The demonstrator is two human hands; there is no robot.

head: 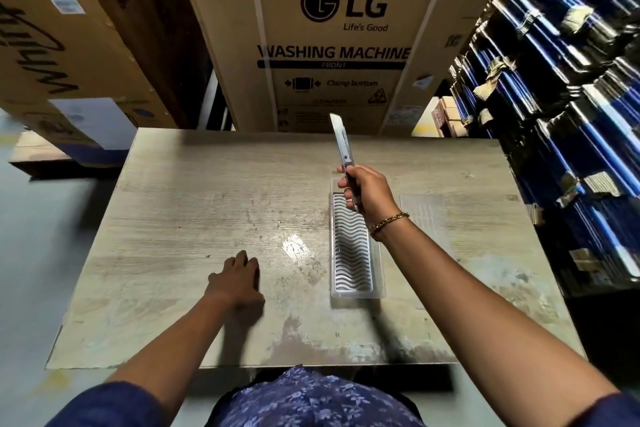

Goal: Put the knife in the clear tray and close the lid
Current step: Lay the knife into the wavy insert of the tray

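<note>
Right of frame centre, the right hand (363, 191) grips the knife (341, 142) by its dark handle, blade pointing up-frame, held above the far end of the clear tray (377, 274). The knife looks stiff, light and sharp, so the handle is the safe hold. The lid (424, 215) lies open rightward. The left hand (239, 277) rests flat, empty, lower left on the table (173, 218), with ample room around.

We see the clear tray (356, 253) on the surface (194, 204), right of centre; its lid (424, 215) seemingly lies just right; the washing machine carton (332, 35) stands behind.
</note>
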